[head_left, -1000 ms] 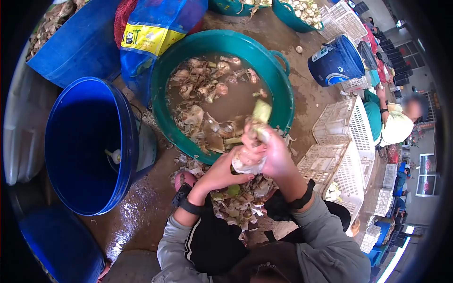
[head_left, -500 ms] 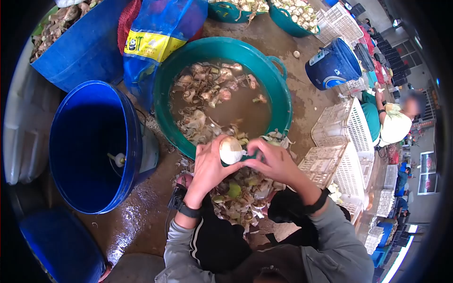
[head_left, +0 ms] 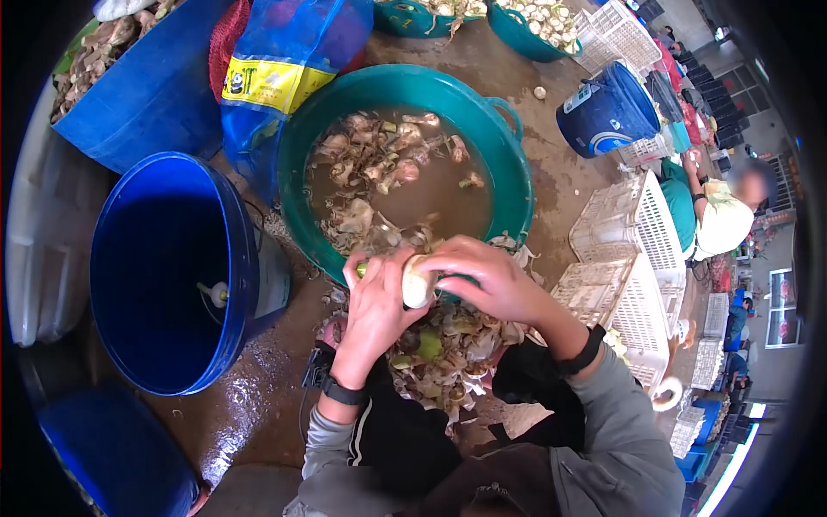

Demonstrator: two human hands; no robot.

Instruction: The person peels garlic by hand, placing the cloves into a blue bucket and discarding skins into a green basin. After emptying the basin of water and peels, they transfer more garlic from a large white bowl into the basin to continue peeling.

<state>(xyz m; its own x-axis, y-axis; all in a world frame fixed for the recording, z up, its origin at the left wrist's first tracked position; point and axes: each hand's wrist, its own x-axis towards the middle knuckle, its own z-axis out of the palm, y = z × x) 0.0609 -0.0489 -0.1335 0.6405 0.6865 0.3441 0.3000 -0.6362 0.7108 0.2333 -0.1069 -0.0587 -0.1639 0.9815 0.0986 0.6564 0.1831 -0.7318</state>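
Note:
My left hand [head_left: 376, 297] is wrapped around a white garlic bulb [head_left: 419, 283], with its green stem end poking out past the fingers on the left. My right hand [head_left: 487, 280] has its fingertips bent against the right side of the same bulb. Both hands are over the near rim of a green tub [head_left: 297, 215], which holds murky water and several unpeeled garlic bulbs [head_left: 401, 172] with brown skins. Below my hands lies a heap of stripped peel [head_left: 444, 349]. A whitish curved strip [head_left: 668, 394] shows in the air at the right.
At the left stands a blue bucket [head_left: 103, 267] with a white bulb inside. A blue bin [head_left: 142, 108] of peel and a blue bag [head_left: 289, 52] are behind it. White crates [head_left: 633, 297], another blue bucket [head_left: 607, 112] and a seated person [head_left: 724, 220] are at the right.
The bulb has been turned, so its stem end now points left rather than right. My right hand has moved from the stem onto the bulb's side. The whitish strip has appeared at the right.

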